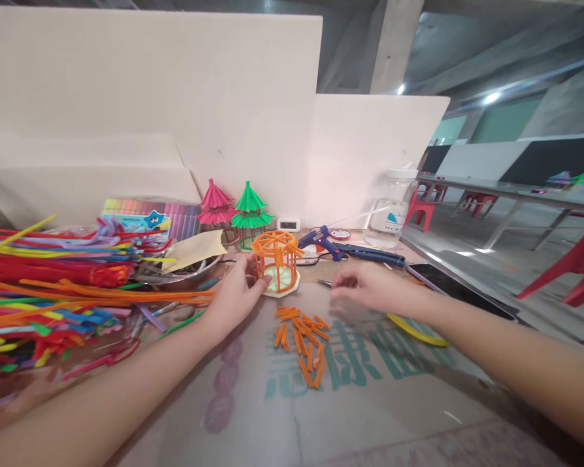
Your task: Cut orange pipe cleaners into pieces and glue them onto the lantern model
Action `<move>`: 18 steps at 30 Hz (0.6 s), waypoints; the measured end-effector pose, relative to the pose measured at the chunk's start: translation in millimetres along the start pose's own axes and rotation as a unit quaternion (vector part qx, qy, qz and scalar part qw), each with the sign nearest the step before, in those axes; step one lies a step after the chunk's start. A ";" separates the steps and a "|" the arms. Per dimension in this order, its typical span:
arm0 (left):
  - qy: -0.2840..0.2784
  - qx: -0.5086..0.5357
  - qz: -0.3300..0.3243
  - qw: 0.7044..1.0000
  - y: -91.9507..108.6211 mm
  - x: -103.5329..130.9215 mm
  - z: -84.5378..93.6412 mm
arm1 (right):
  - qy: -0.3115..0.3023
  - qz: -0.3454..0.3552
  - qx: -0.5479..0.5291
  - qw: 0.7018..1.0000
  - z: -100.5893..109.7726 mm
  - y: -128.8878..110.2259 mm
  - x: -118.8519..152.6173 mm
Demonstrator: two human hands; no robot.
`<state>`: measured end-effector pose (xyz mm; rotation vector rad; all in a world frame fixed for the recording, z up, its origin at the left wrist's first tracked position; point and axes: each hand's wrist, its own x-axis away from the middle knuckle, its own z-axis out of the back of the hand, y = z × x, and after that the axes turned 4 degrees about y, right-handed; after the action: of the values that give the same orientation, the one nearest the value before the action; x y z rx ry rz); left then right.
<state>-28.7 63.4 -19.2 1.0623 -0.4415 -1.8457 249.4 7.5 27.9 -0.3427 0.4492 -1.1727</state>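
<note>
My left hand (241, 288) grips the left side of a small round orange pavilion frame (276, 245), made of pipe cleaners on a pale base (292, 285). The frame stands upright on the table. To its right, my right hand (353, 288) is closed around tweezers (325, 283); only their thin dark tip shows, pointing left, and the hand is slightly blurred. Short cut orange pipe cleaner pieces (302, 337) lie in a loose pile in front of the frame, between my two hands.
Bundles of coloured pipe cleaners (53, 259) cover the left. Behind stand a pink pavilion (217, 204), a green pavilion (249, 211) and a small digital clock (288, 224). A blue glue gun (324, 241), a clear jar (388, 211) and a phone (460, 288) lie rightward.
</note>
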 end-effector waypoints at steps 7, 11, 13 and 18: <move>0.007 -0.010 -0.011 1.000 -2.4 -0.9 -1.4 | -0.011 0.021 0.019 1.000 -31.5 -21.3 20.2; 0.009 -0.018 -0.020 1.000 -2.9 -0.9 -1.6 | 0.007 0.024 0.016 1.000 -30.0 -19.1 16.0; 0.007 -0.016 -0.014 1.000 -1.6 -0.6 -1.4 | 0.017 0.042 -0.014 0.999 -25.7 -20.0 16.7; -0.004 0.008 -0.008 1.000 5.1 0.0 -0.3 | 0.014 0.059 -0.029 0.998 -24.3 -26.7 22.2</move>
<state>-25.7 60.9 -16.0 1.0726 -0.4547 -1.8629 222.7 -23.3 16.4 -0.3451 0.5218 -1.0527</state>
